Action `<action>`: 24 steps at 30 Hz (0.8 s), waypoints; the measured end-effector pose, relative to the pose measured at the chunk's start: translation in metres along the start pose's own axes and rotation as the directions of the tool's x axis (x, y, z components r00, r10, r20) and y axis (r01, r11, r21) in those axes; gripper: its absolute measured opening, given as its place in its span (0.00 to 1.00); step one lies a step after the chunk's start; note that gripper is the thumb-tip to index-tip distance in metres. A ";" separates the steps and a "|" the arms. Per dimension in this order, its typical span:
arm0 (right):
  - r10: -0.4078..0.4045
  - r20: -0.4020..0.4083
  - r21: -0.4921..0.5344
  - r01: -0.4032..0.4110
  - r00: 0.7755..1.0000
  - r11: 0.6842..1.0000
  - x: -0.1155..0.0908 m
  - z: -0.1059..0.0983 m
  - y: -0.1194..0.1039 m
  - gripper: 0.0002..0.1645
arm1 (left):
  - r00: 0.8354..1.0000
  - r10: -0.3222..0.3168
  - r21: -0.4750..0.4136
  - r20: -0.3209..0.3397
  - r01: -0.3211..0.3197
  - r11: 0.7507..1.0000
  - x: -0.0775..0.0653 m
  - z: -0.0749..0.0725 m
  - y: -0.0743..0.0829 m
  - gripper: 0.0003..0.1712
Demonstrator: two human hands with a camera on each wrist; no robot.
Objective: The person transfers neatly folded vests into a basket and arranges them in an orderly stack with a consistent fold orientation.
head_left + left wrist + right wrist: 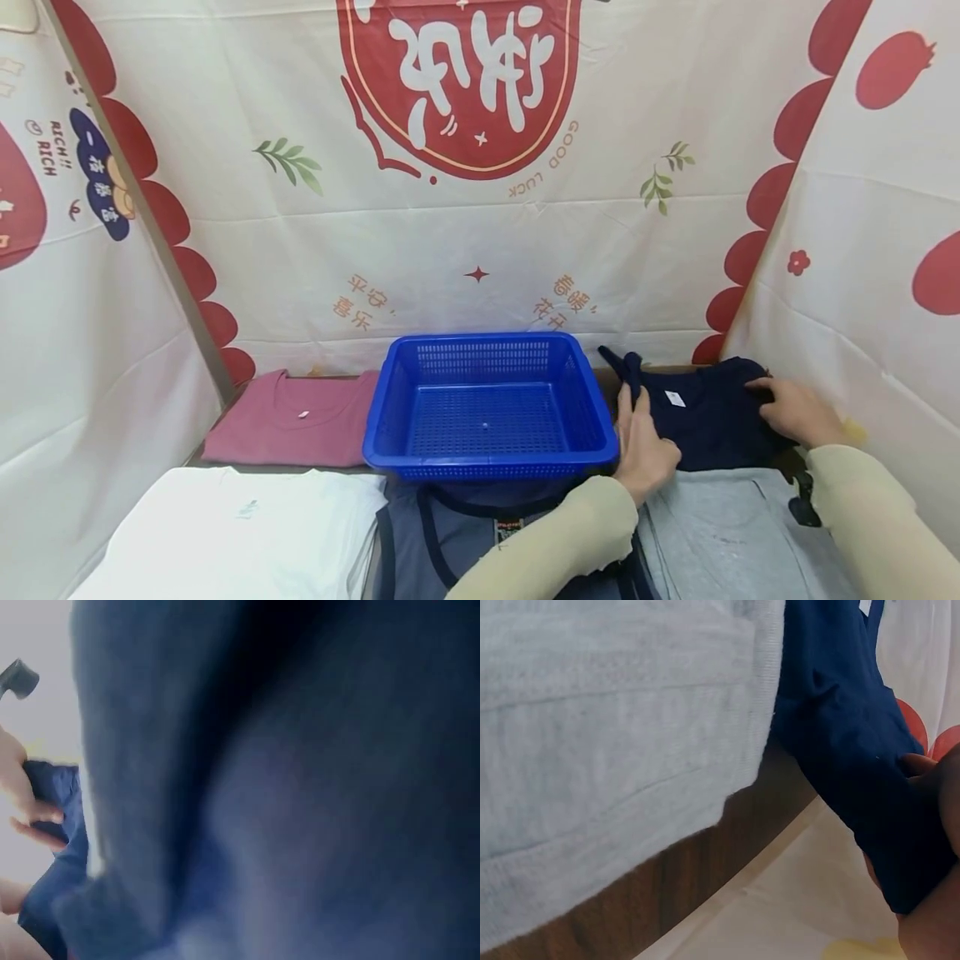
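Observation:
A navy T-shirt [701, 425] with a small white neck label lies to the right of the blue basket. My left hand [647, 454] pinches its left edge, where the cloth bunches up beside the basket rim. At the opposite edge my right hand [802, 412] grips the fabric. In the right wrist view, a fold of navy cloth [862, 765] runs into the right hand's fingers. Blurred dark cloth [300, 787] covers most of the left wrist view and hides the left fingertips.
A blue basket [491, 462] stands at centre. Around it lie a pink T-shirt [300, 421], white shirts [225, 533], a dark grey-blue garment [465, 533] and a light grey garment [720, 517]. Printed cloth [480, 233] hangs behind and at both sides.

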State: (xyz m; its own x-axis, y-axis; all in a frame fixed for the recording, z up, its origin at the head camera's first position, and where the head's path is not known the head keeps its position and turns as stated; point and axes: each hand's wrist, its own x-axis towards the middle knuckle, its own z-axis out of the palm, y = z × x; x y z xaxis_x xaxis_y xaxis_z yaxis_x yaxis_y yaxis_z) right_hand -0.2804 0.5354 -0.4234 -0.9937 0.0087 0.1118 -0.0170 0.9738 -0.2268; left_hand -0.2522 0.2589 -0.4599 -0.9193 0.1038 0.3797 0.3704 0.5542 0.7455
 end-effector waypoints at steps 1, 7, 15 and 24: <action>-0.002 -0.015 -0.002 0.002 1.000 1.000 0.000 -0.001 -0.001 0.29 | 1.000 0.030 0.006 -0.005 -0.030 1.000 -0.002 -0.002 0.004 0.52; -0.022 -0.110 0.009 0.023 0.994 1.000 0.003 -0.008 -0.012 0.29 | 0.991 0.125 0.058 -0.041 -0.122 0.991 -0.004 -0.017 0.033 0.54; -0.007 -0.256 0.068 0.025 0.967 0.997 0.003 -0.018 -0.031 0.27 | 0.985 0.173 0.051 0.004 -0.173 0.984 -0.002 -0.056 0.059 0.52; -0.039 -0.352 0.135 0.092 0.935 0.986 0.003 -0.036 -0.075 0.25 | 0.981 0.183 0.087 0.059 -0.188 0.978 0.011 -0.130 0.031 0.57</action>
State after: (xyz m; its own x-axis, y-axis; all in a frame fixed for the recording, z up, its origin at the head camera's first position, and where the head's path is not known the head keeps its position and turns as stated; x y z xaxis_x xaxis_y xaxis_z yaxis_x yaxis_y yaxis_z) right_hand -0.2777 0.4707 -0.3711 -0.8898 0.0499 0.4536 -0.1234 0.9306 -0.3445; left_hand -0.2334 0.1699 -0.3617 -0.8421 0.2522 0.4768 0.5236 0.5942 0.6105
